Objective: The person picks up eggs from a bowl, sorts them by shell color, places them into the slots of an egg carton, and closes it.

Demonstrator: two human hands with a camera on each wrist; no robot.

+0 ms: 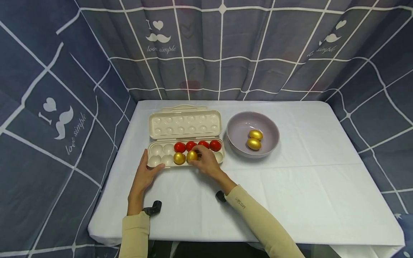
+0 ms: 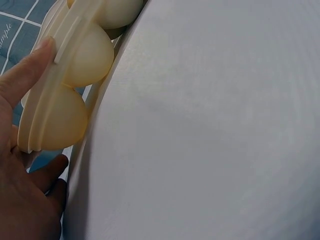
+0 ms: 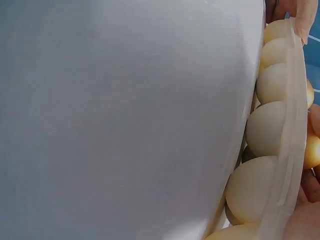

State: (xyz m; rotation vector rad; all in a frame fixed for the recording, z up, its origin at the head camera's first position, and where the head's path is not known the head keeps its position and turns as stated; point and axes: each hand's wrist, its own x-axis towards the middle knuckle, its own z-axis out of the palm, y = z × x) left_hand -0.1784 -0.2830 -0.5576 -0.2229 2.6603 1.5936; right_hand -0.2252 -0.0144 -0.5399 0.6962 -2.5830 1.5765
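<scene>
A cream plastic egg carton [image 1: 169, 165] lies with its lid [image 1: 185, 123] folded back. Several red eggs [image 1: 215, 145] fill part of the far row. In the near row, a gold egg [image 1: 179, 158] sits in a cup. Beside it, my right hand [image 1: 209, 165] pinches another gold egg [image 1: 191, 156] at its cup, between thumb and fingers. My left hand [image 1: 144, 177] grips the carton's left end. The left wrist view shows that thumb [image 2: 32, 70] on the carton rim [image 2: 60, 55], with fingers around the end. In the right wrist view, the held egg [image 3: 312, 150] shows partly behind the rim.
To the right of the carton stands a mauve bowl [image 1: 232, 141] with two gold eggs [image 1: 254, 144] inside. A white cloth [image 1: 309, 172] covers the table. Dark checked curtains [image 1: 245, 39] hang behind and at both sides.
</scene>
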